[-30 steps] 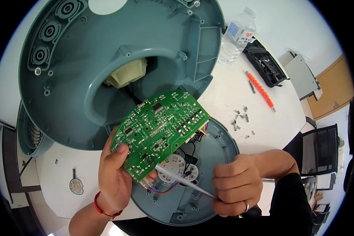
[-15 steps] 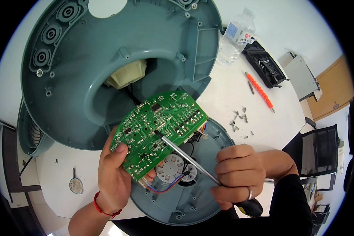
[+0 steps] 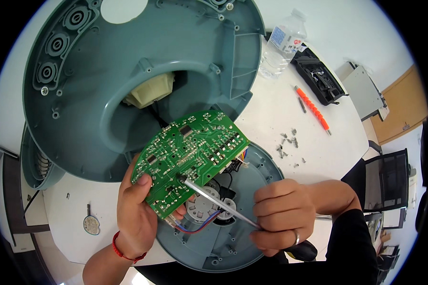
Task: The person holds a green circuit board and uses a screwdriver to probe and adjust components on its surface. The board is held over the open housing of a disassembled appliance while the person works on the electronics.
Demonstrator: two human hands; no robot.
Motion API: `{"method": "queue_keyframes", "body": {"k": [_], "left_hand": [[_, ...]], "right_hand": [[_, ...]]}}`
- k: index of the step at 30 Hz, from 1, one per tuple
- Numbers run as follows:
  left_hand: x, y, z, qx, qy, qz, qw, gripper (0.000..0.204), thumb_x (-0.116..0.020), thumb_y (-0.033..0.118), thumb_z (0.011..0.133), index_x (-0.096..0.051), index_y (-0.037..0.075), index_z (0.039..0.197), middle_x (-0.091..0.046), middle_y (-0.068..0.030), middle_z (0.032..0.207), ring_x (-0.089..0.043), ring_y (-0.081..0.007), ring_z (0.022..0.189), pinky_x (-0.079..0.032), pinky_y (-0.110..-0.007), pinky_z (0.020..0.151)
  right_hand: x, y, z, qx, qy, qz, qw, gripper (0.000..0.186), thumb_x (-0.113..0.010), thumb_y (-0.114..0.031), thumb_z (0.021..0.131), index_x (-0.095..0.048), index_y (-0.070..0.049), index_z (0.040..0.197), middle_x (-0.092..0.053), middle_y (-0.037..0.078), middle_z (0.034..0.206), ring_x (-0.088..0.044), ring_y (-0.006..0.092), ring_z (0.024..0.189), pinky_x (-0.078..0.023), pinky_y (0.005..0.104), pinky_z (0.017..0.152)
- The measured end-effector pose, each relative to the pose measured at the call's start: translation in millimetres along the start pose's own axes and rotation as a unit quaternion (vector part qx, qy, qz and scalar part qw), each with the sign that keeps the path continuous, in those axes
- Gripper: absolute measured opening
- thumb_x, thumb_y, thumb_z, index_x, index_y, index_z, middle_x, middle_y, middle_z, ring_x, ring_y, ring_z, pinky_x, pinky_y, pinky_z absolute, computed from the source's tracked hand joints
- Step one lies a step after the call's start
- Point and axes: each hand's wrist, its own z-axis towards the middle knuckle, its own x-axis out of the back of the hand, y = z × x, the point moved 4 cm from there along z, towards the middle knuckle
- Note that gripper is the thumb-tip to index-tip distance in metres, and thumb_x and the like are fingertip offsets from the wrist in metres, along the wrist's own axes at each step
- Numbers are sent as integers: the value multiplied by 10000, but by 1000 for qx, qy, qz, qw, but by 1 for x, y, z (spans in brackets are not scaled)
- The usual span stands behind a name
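Observation:
My left hand [image 3: 137, 202] grips a green circuit board [image 3: 195, 147] by its lower left edge, thumb on the soldered face. My right hand [image 3: 283, 216] is closed around a screwdriver [image 3: 218, 203] with a long metal shaft and a black and yellow handle. Its dark tip lies at the lower middle of the board; I cannot tell whether it touches. Below the board sits a round grey-green base [image 3: 247, 247] carrying a motor [image 3: 202, 206]. Red and blue wires [image 3: 199, 231] run between the board's lower corner and the motor area.
A large grey-green plastic housing [image 3: 95, 123] fills the upper left. On the white table [image 3: 266, 118] are a clear bottle [image 3: 283, 45], a black bit case [image 3: 318, 78], an orange flexible shaft [image 3: 313, 110], several loose screws [image 3: 287, 142] and a small fan-shaped tag [image 3: 91, 224].
The screwdriver tip has shifted down and left across the board, and my right hand has moved slightly left with it. My left hand still holds the board.

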Motion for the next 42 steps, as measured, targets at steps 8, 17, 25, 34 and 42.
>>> {"method": "queue_keyframes", "body": {"k": [8,17,25,34,42], "left_hand": [[3,-2,-2,11,5,-21,1000,541,-426,378,984,-436,-26,1344,-701,-209,971,-682,-200,647,-571,-291,563],[-1,-2,3,20,-8,-65,998,564,-514,368,976,-432,-15,1380,-682,-179,1117,-709,-203,782,-585,-294,613],[11,-1,-10,-84,33,-4,996,461,-506,240,1029,-443,-68,1366,-646,-153,1060,-625,-179,846,-516,-333,702],[-21,-6,-9,-434,29,562,704,254,-571,103,884,-567,-72,1068,-636,-174,899,-604,-335,823,-494,-373,716],[-53,-51,38,-396,-6,627,671,227,-553,104,894,-565,-58,1053,-640,-165,912,-607,-311,834,-491,-360,720]], "right_hand": [[-6,-4,1,58,-11,33,998,67,-599,-17,878,-650,-12,836,-464,25,647,-550,203,581,-509,333,661],[-3,-7,3,86,-66,7,994,7,-622,-17,829,-627,-13,829,-405,-4,658,-447,132,533,-368,278,514],[1,-15,3,50,-107,-64,991,230,-639,-68,780,-588,-75,1004,-502,62,815,-524,210,697,-424,378,642],[-37,-24,19,133,-142,-10,981,214,-569,-116,963,-656,54,864,-525,124,601,-539,246,477,-490,402,482],[-61,-26,29,125,-157,32,979,193,-573,-116,954,-646,48,885,-523,125,631,-542,249,506,-491,403,503]]}}
